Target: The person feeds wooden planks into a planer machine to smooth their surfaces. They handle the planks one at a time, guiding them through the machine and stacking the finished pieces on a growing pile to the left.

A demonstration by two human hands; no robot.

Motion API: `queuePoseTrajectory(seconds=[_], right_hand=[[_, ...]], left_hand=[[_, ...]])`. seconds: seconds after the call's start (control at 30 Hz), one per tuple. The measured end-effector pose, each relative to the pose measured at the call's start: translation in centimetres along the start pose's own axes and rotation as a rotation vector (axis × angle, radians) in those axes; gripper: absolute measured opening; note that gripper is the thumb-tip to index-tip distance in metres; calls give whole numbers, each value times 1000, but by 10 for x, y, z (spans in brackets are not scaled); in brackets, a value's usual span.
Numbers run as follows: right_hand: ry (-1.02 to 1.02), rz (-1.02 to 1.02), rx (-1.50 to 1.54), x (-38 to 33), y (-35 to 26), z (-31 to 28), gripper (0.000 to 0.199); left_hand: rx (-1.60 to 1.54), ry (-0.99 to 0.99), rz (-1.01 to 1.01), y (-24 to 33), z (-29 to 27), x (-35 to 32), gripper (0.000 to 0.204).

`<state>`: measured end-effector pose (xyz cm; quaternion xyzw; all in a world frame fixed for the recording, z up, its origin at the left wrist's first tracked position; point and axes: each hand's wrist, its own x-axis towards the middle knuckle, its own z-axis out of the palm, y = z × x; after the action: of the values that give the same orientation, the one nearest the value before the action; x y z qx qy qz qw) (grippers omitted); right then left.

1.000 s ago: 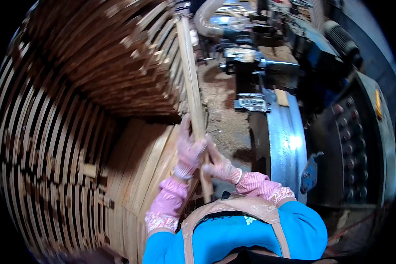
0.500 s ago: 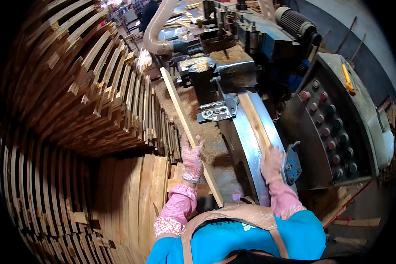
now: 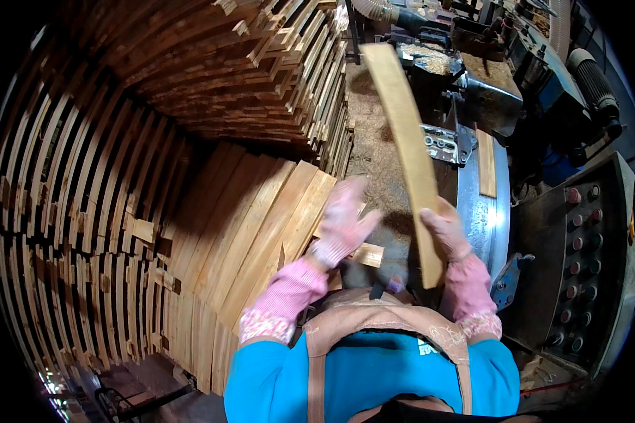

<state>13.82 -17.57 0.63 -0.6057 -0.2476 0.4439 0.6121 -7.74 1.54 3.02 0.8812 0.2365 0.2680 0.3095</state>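
Observation:
My right hand is closed on the lower part of a wooden board, with the thumb across its near face. The board tilts up and away to the left, its far end in front of the machine. Over the sawdust-strewn gap beside the plank stack, my gloved left hand is open, slightly blurred, with thumb and fingers apart and nothing in it. Another board lies on the shiny metal machine bed, its far end at the cutter housing.
A stack of flat planks lies left of my left hand. Tall piles of stacked boards rise behind and left of it. At right stands a control panel with several buttons. A short wood piece lies near my waist.
My left hand has let go of the board, which my right hand now holds. My right hand has left the board on the bed, which lies farther in. The view has turned left.

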Motion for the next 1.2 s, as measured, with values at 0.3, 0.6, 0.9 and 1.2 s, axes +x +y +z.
queuePoseTrajectory(seconds=[0.3, 0.6, 0.9, 1.2], right_hand=[[704, -24, -1348, -179, 103, -106, 58], [779, -110, -1492, 22, 56, -146, 29], [865, -320, -1141, 141, 56, -142, 27], [96, -33, 233, 0, 51, 13, 57]], left_hand=[[365, -14, -338, -29, -67, -173, 70], [754, -38, -272, -33, -62, -153, 76], [278, -281, -499, -26, -103, -77, 87], [-1203, -129, -553, 42, 61, 80, 44]])
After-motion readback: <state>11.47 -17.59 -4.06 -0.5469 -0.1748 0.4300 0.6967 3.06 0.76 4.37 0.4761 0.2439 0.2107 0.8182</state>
